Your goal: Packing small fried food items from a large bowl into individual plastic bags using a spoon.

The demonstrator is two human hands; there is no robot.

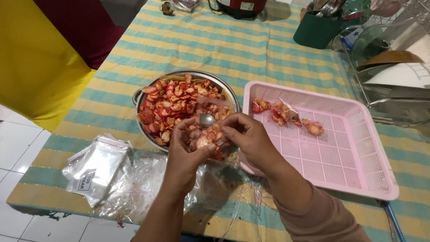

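just in front of the metal bowl (142, 96), at its near rim, your two hands meet over a small clear bag (210, 140) that is partly filled with red-orange chips. your left hand (188, 145) cups the bag from below and to the left, fingers curled around it so the mouth stays up. your right hand (251, 136) comes in from the right of the bowl, thumb and fingers pinched narrow on the handle of a metal spoon (206, 119), whose bowl sits at the bag's opening, touching the chips (172, 103) heaped in the metal bowl or just above them; which, you cannot tell.

by the look of it you are in the filling step: the bag holds some chips but seems not yet full, and its top is unsealed. the next move likely calls for a steady left hand so the mouth stays wide, and a level spoon so nothing spills onto the striped cloth (215, 49).

right of the bowl lies the pink tray (358, 166), with a few filled bags (286, 114) resting at its far end. left of the bowl and nearer you, a stack of empty clear bags (96, 166) lies on the cloth, with looser plastic beside it.
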